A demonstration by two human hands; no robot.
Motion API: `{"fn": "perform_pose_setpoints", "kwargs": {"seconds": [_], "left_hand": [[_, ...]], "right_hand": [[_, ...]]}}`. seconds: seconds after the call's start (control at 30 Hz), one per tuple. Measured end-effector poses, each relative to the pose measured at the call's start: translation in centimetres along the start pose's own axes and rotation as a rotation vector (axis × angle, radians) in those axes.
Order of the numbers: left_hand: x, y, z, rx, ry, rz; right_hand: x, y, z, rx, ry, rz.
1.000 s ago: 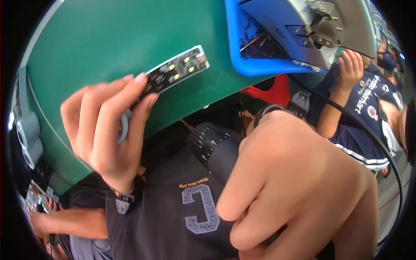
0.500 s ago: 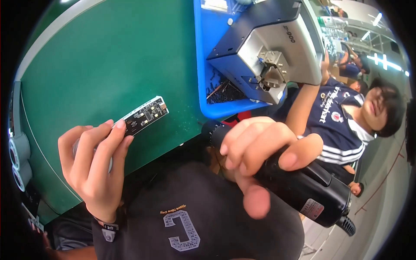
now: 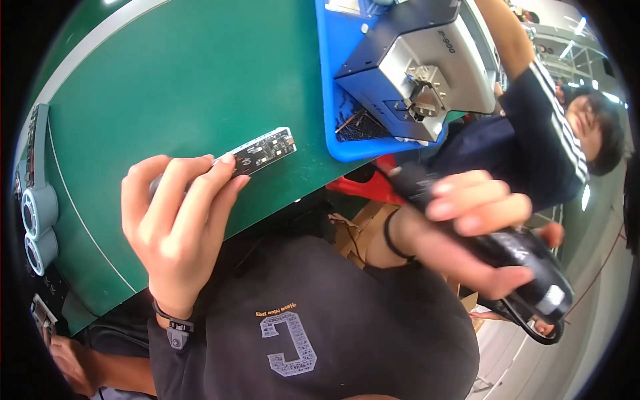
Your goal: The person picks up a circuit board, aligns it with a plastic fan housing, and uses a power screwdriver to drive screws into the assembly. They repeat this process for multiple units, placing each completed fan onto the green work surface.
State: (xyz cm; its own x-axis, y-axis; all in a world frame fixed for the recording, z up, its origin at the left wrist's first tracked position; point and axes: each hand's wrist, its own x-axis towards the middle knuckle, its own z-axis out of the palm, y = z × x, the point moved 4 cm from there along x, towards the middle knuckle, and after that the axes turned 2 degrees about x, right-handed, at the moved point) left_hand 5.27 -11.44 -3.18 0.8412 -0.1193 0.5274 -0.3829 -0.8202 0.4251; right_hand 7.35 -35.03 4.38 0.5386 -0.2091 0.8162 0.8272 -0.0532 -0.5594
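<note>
My left hand [image 3: 190, 207] is closed around a slim device whose exposed black circuit board [image 3: 267, 152] sticks out past the fingertips. The board faces up above the green table, with small chips and a metal connector at its far end. In my right hand [image 3: 477, 230], off the table's edge, is a black electric screwdriver [image 3: 527, 263]. It slants, its narrow end pointing up-left and its corded end down-right; motion smears both it and the hand. Beyond them a grey and white screw feeder [image 3: 407, 73] stands in a blue tray [image 3: 328, 100].
Dark loose screws [image 3: 363, 125] lie in the tray beside the feeder. Light-blue rings [image 3: 40, 230] stand at the table's left edge. A co-worker [image 3: 527, 133] is at the right, near a red stool [image 3: 367, 187] and a cardboard box [image 3: 363, 230]. Another person's hand [image 3: 70, 363] shows lower left.
My left hand and the circuit board have shifted right and slightly up in view. My right hand has swung the screwdriver rightward. The co-worker's arm now reaches up past the feeder.
</note>
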Motion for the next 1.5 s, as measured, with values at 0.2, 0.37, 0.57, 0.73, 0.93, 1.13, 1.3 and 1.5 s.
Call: {"fn": "perform_pose_setpoints", "kwargs": {"seconds": [0.2,0.37,0.57,0.73,0.93,1.13,1.3,1.5], "left_hand": [[0.3,-0.3,-0.1,-0.058,-0.055,0.005],[0.2,-0.2,0.0,-0.013,-0.039,0.005],[0.0,-0.2,0.1,0.012,-0.024,0.015],[0.3,0.2,0.2,0.016,-0.053,0.004],[0.5,0.8,0.4,0.007,-0.045,0.021],[0.3,0.8,0.7,-0.052,-0.064,-0.002],[0.4,0.8,0.6,-0.038,-0.063,0.011],[0.5,0.1,1.0,-0.073,-0.1,0.018]], "right_hand": [[6.6,2.3,-3.1,-0.033,0.074,-0.071],[7.4,4.6,-3.5,-0.107,0.017,-0.009],[8.3,5.8,-3.8,-0.232,-0.095,0.147],[9.4,6.6,-4.0,-0.22,-0.169,0.242],[9.9,7.5,-3.7,0.067,-0.281,0.347],[9.2,7.0,-2.7,0.287,-0.223,0.483],[9.4,7.2,-3.9,0.285,-0.21,0.519],[9.2,6.9,-5.4,0.278,-0.156,0.553]]}}
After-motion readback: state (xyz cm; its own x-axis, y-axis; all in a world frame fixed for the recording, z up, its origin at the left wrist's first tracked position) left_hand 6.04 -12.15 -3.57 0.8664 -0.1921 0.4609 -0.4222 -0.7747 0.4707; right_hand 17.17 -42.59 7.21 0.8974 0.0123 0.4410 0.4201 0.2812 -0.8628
